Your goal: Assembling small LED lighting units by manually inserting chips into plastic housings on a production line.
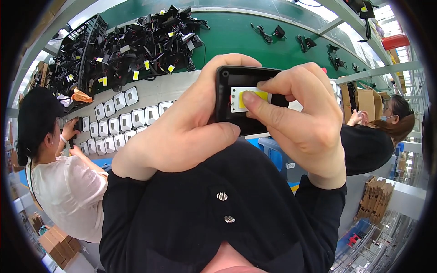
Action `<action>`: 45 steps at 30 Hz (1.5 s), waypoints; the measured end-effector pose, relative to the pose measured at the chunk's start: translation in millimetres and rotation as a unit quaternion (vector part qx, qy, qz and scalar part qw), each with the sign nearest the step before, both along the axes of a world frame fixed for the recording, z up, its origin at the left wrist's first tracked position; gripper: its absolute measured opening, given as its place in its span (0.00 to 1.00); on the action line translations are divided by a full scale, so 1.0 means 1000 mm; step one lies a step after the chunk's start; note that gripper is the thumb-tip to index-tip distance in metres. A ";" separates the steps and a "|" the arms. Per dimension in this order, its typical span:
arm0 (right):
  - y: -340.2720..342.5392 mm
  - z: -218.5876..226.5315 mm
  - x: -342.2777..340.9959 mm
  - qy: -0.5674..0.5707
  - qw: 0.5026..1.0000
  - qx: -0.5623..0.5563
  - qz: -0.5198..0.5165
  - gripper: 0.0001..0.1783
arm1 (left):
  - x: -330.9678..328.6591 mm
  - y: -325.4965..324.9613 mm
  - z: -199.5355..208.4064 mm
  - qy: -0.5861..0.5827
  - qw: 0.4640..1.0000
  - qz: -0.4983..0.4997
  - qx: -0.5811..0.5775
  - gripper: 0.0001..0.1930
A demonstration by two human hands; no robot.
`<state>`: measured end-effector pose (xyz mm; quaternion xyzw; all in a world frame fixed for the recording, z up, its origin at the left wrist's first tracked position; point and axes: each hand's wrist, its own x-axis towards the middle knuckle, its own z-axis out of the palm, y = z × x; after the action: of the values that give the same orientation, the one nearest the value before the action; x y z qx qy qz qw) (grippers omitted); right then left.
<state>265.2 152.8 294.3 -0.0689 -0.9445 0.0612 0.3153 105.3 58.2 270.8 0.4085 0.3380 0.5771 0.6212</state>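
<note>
In front of my chest, my left hand (191, 136) grips a black rectangular lamp housing (248, 78) by its left end, fingers behind the far edge and thumb along the near edge. Inside the open housing sits a white LED board (236, 92) with a yellow light panel (261, 94). Small screws and a bit of red wire show at its left end. My right hand (309, 109) reaches in from the right. Its thumb presses on the yellow panel and its bent fingers close against the board's far right side; those fingertips are partly hidden.
A green conveyor belt (227, 41) runs along the far side, with a heap of black corded units (136, 50) at left and several spaced out at right. Rows of white-lined lamp frames (125, 121) lie on the bench. Co-workers sit at left (68, 191) and right (368, 145). A blue-grey bin (296, 170) stands below.
</note>
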 end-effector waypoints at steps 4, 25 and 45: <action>0.000 0.010 0.005 -0.024 1.000 -0.010 0.004 0.18 | 0.003 0.000 -0.002 -0.025 1.000 -0.003 -0.010 0.39; 0.023 -0.018 0.001 0.073 0.996 -0.037 0.023 0.20 | -0.002 0.014 -0.026 0.182 0.947 0.182 0.190 0.22; 0.029 -0.059 -0.024 0.180 0.808 -0.558 0.065 0.08 | 0.015 0.051 -0.056 0.200 0.870 0.312 0.325 0.12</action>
<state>241.5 181.5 235.3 -0.1588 -0.6766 0.6093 0.3818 120.1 109.5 214.8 0.5669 0.3582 0.7243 0.1605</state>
